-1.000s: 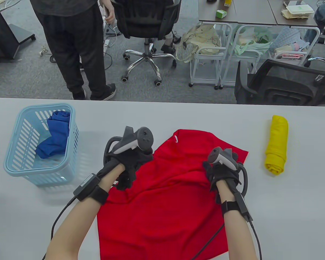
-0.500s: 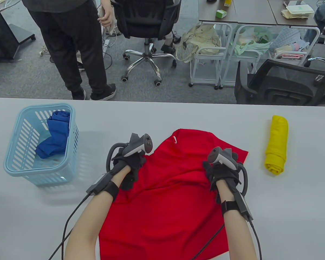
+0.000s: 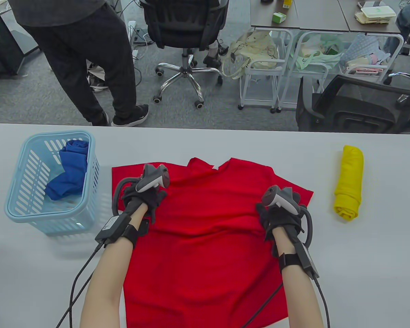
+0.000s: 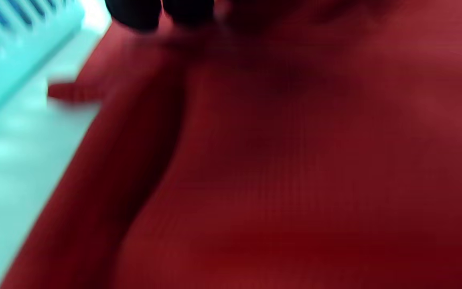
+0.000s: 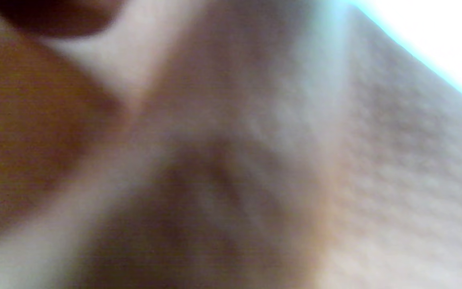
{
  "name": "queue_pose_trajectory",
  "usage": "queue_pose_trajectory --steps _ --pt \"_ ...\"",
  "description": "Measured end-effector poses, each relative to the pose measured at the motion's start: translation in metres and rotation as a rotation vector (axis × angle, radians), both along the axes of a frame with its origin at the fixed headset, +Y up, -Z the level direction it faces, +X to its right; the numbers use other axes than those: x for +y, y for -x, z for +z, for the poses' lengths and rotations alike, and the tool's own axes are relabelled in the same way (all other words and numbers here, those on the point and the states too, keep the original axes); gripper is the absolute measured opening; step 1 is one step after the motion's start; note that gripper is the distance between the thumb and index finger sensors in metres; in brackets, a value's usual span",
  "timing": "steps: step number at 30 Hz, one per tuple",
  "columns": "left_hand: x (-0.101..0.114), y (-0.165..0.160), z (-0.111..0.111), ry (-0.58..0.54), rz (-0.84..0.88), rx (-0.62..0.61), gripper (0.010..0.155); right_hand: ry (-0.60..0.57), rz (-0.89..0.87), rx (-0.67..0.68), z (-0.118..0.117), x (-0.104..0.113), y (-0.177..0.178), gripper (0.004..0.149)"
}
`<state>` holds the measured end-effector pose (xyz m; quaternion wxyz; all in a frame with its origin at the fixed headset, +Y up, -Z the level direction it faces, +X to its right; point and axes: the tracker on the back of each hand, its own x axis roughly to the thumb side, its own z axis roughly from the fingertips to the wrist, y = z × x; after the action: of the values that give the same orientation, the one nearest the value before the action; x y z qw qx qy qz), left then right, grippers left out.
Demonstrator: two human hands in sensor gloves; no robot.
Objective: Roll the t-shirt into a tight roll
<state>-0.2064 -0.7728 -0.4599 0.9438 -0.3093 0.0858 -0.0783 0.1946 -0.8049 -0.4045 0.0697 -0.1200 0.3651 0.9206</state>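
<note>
Since a second ago the left hand [image 3: 144, 200] has swung outward toward the basket, and the left sleeve of the red cotton t-shirt [image 3: 205, 239], earlier folded in over the chest, now lies spread flat. The right hand [image 3: 281, 213] has not shifted.

That shirt lies face down or up (no print shows to tell which) in the middle of the pale grey table [image 3: 362, 266], collar toward the far edge, hem running off the view's bottom edge between the two forearms. The left hand sits on the left shoulder and sleeve area, the right hand on the right side of the chest just inside the right sleeve.

To the left, the sleeve's edge ends near the light blue slotted plastic basket [image 3: 17, 208], which holds a crumpled blue garment [image 3: 70, 169]. To the right, a rolled yellow garment [image 3: 349, 181] lies well apart from the shirt, with bare table between. Bare table also runs from the collar to the far edge.

The left hand's fingers point down onto the cloth; the blurred left wrist view shows dark fingertips [image 4: 134, 14] at the fabric, but I cannot tell whether they pinch it. The right hand's fingers are hidden under its tracker, and its wrist view is a blur, so its grasp cannot be told either.
</note>
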Motion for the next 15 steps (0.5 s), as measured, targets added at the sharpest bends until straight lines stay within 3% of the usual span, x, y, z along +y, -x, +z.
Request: queue_pose_trajectory --steps 3,7,11,15 --pt "-0.011 0.019 -0.004 0.014 0.126 0.19 0.077 -0.005 0.016 -0.007 0.0 0.0 0.001 0.078" --pt "-0.006 0.014 -0.009 -0.03 0.021 0.219 0.078 -0.004 -0.006 -0.018 0.0 0.0 0.0 0.079" --pt "-0.014 0.003 -0.007 -0.046 -0.128 0.136 0.08 -0.003 -0.016 -0.023 0.0 -0.001 0.0 0.079" --pt "-0.009 0.009 0.002 -0.03 0.025 0.09 0.078 0.014 -0.016 -0.027 -0.001 0.0 0.0 0.078"
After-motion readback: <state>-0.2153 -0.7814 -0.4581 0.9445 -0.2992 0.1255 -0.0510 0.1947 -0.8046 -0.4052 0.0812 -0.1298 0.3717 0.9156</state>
